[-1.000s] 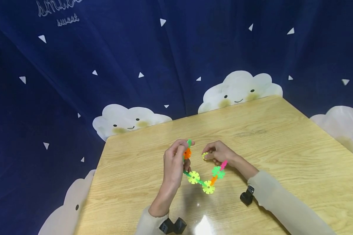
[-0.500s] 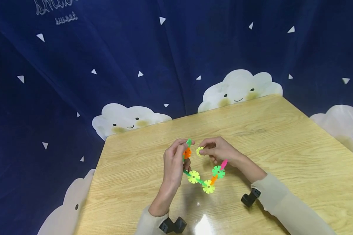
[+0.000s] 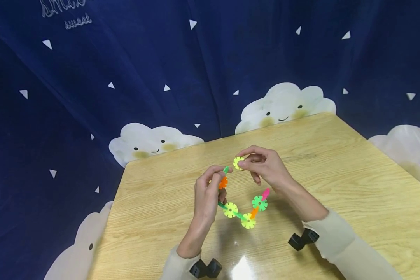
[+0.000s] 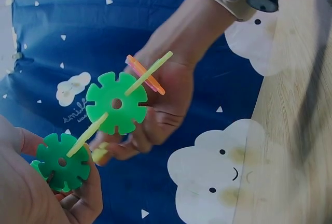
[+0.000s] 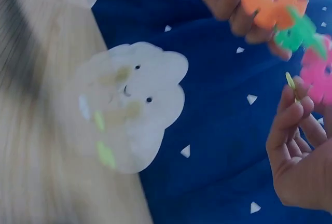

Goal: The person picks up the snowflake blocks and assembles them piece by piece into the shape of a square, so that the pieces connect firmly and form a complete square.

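Note:
My left hand (image 3: 207,192) grips one end of a chain of notched plastic snowflake discs held above the table. An orange disc (image 3: 223,182) and a green disc (image 3: 226,170) show at its fingertips. From there the chain hangs in a curve through yellow discs (image 3: 230,210), a green disc (image 3: 259,203) and a pink disc (image 3: 265,194) at the free end. Between thumb and index finger, my right hand (image 3: 266,165) pinches a single yellow disc (image 3: 238,163), just right of the chain's green end and apart from it. In the right wrist view that yellow disc (image 5: 290,81) appears edge-on.
A light wooden table (image 3: 168,186) lies under both hands. Behind it hangs a dark blue curtain (image 3: 210,58) with white triangles and smiling clouds (image 3: 287,105). A black wrist camera (image 3: 205,268) sits on my left sleeve, another (image 3: 302,239) on my right.
My right hand has risen and moved left and away from me with the yellow disc, from beside the chain to near its green end. The left hand and chain stay almost still.

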Tool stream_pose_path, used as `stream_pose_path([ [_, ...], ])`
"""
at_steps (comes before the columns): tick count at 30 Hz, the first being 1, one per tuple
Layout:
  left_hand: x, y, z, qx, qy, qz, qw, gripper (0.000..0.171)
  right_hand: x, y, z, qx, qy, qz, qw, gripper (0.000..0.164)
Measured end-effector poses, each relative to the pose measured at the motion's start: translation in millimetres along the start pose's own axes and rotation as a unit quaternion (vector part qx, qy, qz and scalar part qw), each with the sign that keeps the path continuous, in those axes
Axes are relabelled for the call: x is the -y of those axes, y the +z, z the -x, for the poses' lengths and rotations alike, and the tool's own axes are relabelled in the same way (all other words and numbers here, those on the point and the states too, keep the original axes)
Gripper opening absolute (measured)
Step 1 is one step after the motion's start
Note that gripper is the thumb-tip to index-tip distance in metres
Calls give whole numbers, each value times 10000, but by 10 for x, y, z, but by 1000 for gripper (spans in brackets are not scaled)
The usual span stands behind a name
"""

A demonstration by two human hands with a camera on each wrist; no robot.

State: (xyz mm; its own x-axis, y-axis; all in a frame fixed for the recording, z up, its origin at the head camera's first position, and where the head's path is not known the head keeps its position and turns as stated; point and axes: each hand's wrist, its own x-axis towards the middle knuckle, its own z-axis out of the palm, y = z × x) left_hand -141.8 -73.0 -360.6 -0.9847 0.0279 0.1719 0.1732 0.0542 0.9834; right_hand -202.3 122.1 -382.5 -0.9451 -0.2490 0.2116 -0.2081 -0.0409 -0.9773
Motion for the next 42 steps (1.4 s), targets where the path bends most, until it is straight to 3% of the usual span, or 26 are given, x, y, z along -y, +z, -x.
stream_pose_path([
  [13, 14, 19, 22, 65, -67, -11, 10000, 27, 224, 124, 80, -309, -595, 42, 9977, 21],
  [22, 17, 21, 29, 89, -15, -8, 10000, 25, 267, 143, 94, -310, -683, 348, 9966, 18],
  [42, 11, 15, 32, 274, -92, -90, 9995, 27, 329, 155, 103, -419, -550, 214, 9974, 16],
])
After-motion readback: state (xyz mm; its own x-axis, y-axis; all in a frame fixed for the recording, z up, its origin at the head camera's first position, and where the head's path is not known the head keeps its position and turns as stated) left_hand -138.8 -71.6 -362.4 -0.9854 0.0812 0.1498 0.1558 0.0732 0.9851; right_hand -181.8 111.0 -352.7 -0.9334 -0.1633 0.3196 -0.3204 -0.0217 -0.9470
